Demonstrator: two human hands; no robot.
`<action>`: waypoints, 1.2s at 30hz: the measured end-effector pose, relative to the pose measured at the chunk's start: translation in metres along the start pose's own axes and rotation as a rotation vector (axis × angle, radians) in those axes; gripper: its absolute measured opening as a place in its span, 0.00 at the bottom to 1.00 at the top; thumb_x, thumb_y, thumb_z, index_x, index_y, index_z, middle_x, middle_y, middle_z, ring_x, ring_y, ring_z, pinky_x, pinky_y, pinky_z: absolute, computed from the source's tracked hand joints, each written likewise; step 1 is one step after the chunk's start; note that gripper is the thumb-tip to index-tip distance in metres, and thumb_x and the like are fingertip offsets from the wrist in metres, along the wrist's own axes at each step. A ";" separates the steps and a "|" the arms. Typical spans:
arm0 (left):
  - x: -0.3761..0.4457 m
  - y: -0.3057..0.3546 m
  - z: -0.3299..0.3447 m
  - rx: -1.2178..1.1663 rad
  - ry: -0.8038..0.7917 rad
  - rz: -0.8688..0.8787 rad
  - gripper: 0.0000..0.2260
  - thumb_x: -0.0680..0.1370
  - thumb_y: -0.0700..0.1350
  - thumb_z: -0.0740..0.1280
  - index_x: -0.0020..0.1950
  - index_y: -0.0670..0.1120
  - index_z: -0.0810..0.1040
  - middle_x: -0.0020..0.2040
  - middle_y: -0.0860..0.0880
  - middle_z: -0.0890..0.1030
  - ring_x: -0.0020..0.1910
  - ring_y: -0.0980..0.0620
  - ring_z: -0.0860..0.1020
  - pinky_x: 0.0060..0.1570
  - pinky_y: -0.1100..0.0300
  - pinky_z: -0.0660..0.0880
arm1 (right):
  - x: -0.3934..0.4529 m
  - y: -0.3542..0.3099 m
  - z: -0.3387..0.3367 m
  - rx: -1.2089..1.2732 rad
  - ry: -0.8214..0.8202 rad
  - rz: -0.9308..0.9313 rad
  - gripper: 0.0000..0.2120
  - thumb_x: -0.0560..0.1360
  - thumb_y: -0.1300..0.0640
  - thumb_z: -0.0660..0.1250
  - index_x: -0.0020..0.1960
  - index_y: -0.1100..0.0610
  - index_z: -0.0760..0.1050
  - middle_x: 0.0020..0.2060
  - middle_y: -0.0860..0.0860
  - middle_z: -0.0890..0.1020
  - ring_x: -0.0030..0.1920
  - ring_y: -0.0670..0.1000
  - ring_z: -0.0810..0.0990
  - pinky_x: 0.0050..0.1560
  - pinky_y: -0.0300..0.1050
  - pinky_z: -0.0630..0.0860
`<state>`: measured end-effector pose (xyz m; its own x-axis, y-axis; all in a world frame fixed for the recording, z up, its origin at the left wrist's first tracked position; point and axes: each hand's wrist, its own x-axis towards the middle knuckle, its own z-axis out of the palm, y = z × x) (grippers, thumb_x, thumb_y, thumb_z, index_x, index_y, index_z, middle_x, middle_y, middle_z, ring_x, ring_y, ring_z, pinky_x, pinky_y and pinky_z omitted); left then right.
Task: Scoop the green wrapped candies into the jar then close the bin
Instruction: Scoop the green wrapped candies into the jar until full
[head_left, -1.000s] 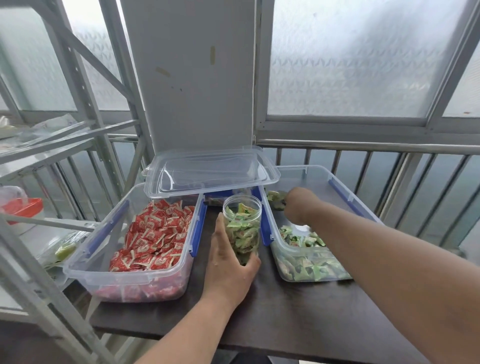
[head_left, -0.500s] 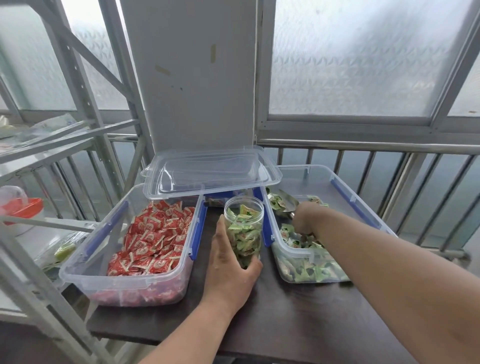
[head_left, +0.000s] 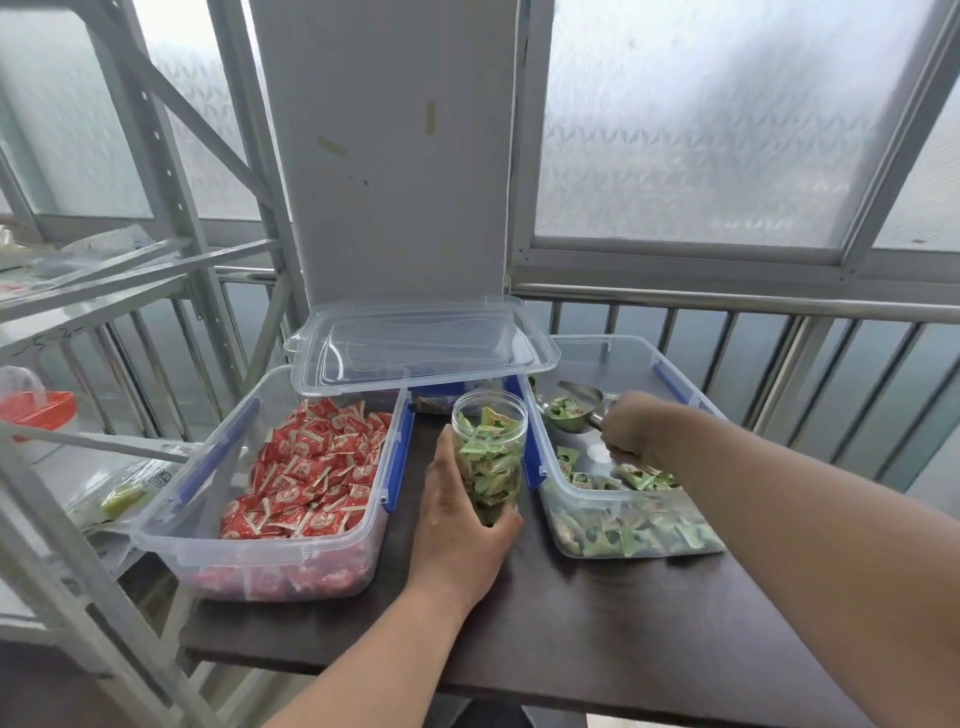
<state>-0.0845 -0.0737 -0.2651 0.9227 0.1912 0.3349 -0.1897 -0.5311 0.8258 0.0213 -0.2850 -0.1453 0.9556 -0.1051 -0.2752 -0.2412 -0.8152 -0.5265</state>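
Note:
A clear plastic jar, nearly full of green wrapped candies, stands upright on the dark table between two bins. My left hand wraps around its lower half. The right bin is clear with blue latches and holds green wrapped candies along its near end. My right hand grips the handle of a metal scoop inside that bin. The scoop carries a few green candies and sits just right of the jar's mouth. A clear lid rests across the back of the bins.
The left bin is filled with red wrapped candies. A grey metal rack stands at the left, holding a red-lidded container. A railing and frosted windows lie behind. The dark table extends toward me.
My right hand has drawn back out of the candies and lifted the scoop, which now shows with green candies in it near the jar. The left hand stays on the jar.

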 end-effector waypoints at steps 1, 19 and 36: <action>0.001 -0.001 0.000 -0.007 0.001 -0.004 0.52 0.72 0.52 0.78 0.83 0.64 0.44 0.78 0.54 0.65 0.75 0.54 0.67 0.76 0.53 0.66 | -0.002 0.005 -0.005 -0.009 -0.001 -0.010 0.16 0.77 0.68 0.63 0.63 0.67 0.76 0.36 0.53 0.73 0.33 0.50 0.72 0.51 0.49 0.77; -0.009 -0.004 -0.002 0.013 0.066 0.042 0.50 0.74 0.51 0.79 0.85 0.63 0.47 0.71 0.49 0.69 0.69 0.49 0.71 0.68 0.55 0.69 | -0.137 0.007 -0.093 -0.245 0.155 -0.251 0.11 0.77 0.57 0.66 0.40 0.57 0.84 0.34 0.56 0.83 0.34 0.52 0.74 0.37 0.48 0.71; -0.011 -0.003 -0.009 -0.040 0.060 0.044 0.51 0.73 0.52 0.80 0.82 0.69 0.47 0.66 0.50 0.67 0.66 0.49 0.72 0.66 0.45 0.76 | -0.149 -0.089 -0.078 -1.040 0.469 -0.547 0.08 0.74 0.60 0.65 0.40 0.49 0.79 0.34 0.44 0.77 0.38 0.50 0.78 0.40 0.51 0.83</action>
<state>-0.0969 -0.0667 -0.2675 0.8915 0.2185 0.3968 -0.2436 -0.5072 0.8267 -0.0865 -0.2413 0.0051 0.9076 0.3685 0.2014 0.2458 -0.8550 0.4567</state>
